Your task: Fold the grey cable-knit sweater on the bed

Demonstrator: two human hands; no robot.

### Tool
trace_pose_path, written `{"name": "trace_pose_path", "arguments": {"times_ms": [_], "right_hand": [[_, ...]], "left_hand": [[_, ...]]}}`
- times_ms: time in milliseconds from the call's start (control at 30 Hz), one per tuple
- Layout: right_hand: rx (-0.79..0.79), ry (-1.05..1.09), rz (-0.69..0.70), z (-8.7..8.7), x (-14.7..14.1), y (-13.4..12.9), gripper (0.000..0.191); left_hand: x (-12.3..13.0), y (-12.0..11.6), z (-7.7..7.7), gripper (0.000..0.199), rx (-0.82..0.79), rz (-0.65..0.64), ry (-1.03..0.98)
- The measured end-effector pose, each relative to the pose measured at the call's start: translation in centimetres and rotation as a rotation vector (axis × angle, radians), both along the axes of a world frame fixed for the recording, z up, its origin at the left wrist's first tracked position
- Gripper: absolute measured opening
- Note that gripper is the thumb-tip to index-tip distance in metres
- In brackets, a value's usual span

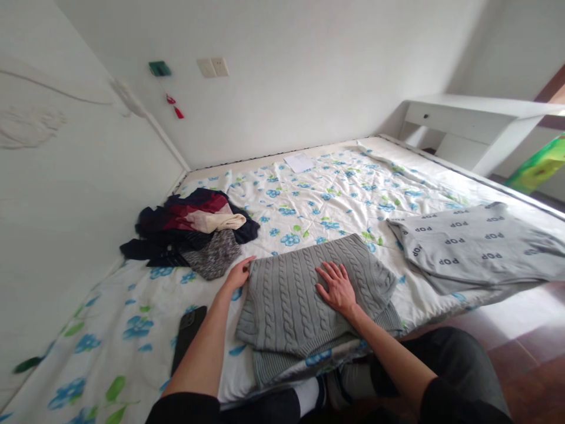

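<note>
A grey cable-knit sweater lies folded on the bed in front of me, its ribbed edge showing along the near side. My right hand rests flat on its upper middle, fingers spread. At the sweater's far left corner, my left hand has its fingers closed at the edge; part of them is hidden from view. Left of the sweater, partly behind my left forearm, lies a dark phone.
A pile of dark, red and cream clothes lies at the left by the wall. On the right is a grey "POP" print garment. The floral sheet is wrinkled. White paper lies far back, and a white desk stands beyond the bed.
</note>
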State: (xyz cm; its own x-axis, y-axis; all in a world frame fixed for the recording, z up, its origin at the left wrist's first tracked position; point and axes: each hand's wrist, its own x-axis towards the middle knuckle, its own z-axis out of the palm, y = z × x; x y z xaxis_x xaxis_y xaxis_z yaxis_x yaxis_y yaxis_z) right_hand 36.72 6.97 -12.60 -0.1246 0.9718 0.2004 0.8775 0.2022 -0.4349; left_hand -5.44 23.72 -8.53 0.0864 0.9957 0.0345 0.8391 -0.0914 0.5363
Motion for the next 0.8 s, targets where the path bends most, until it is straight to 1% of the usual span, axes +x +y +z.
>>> {"name": "trace_pose_path", "arguments": {"times_ms": [67,133,233,400,467,500,533,600,667,700,767,800], "right_hand": [[-0.002,0.0,0.001,0.0,0.0,0.0,0.064],[0.002,-0.003,-0.002,0.0,0.0,0.0,0.064],[0.014,-0.009,-0.007,-0.2,0.0,-0.1,0.063],[0.057,-0.018,-0.014,-0.6,0.0,0.1,0.062],[0.063,-0.03,-0.013,-0.7,0.1,0.2,0.061],[0.064,-0.037,-0.013,-0.7,0.1,0.2,0.061],[0.063,-0.043,-0.014,-0.8,0.1,0.2,0.061],[0.059,-0.051,-0.016,-0.7,0.1,0.2,0.061],[0.055,-0.051,-0.018,-0.7,0.1,0.2,0.062],[0.053,-0.047,-0.018,-0.7,0.1,0.2,0.062],[0.051,-0.029,-0.017,-0.6,0.1,0.2,0.062],[0.051,-0.018,-0.015,-0.6,0.1,0.2,0.062]], "left_hand": [[0.2,0.8,0.3,0.053,-0.102,-0.045,-0.094],[0.5,1.3,0.5,0.041,-0.144,-0.006,-0.174],[0.5,1.4,0.5,0.03,-0.104,0.143,-0.205],[0.0,0.0,-0.5,0.031,0.002,0.423,-0.174],[0.0,-0.4,-0.7,0.029,0.018,0.501,-0.155],[0.1,-0.4,-0.6,0.027,0.018,0.519,-0.136],[0.2,-0.2,-0.2,0.024,0.004,0.502,-0.093],[0.3,0.7,0.9,0.023,-0.057,0.391,0.035],[0.8,1.8,2.5,0.028,-0.131,0.262,0.15],[1.3,2.2,3.2,0.033,-0.139,0.218,0.183],[3.3,2.2,4.2,0.044,-0.05,0.176,0.219],[4.9,1.7,4.3,0.048,0.023,0.142,0.243]]}}
